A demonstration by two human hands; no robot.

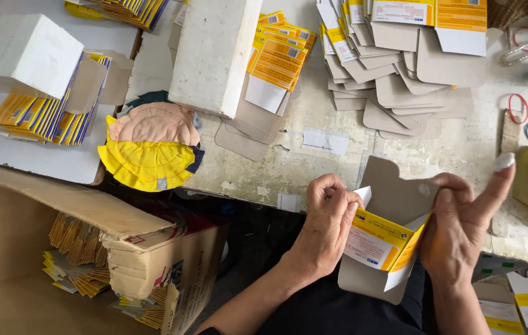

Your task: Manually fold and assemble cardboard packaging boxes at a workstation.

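**Yellow carton blank held between both hands**

Grey-backed and yellow-printed, the flat carton blank (383, 239) sat just below the counter (313, 158) edge, gripped from both sides. The left hand (324, 226) pinched its upper left flap with curled fingers; the right hand (462, 226) clasped its right edge, thumb raised. Above the blank, more flat blanks (394, 80) lay fanned on the counter. Left of it stood an open cardboard box (152, 248).

The worn white counter (338, 167) carries fanned flat carton blanks (394, 80) far right, a white foam block (214, 53) centre, and rubber bands (527, 118) at right.
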